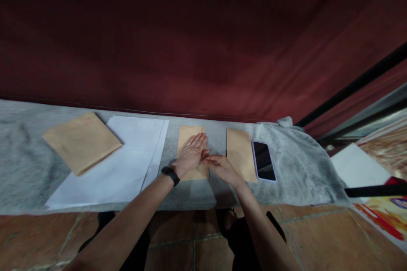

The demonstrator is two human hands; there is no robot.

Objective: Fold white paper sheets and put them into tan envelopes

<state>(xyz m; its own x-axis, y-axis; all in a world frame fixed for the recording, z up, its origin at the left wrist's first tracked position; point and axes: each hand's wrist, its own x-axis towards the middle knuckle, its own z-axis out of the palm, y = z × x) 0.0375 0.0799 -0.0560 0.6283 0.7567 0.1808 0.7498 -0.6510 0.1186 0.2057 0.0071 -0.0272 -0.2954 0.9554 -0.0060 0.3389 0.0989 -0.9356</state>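
A small brown paper envelope [194, 174] lies in front of me on the grey cloth, partly covered by my hands. My left hand [190, 153] rests flat across its middle, fingers stretched toward its top edge. At the envelope's right edge, beside my left thumb, the fingers of my right hand [224, 169] are pinched together on the paper; the exact grip is partly hidden. A second brown envelope [241, 152] lies just to the right of my right hand.
Right of the second envelope is a phone [264, 161] with a dark screen. On the left, a stack of brown envelopes [83, 142] overlaps white paper sheets [127, 156]. The grey cloth [299, 165] is wrinkled at right. A dark red curtain [190, 51] hangs behind.
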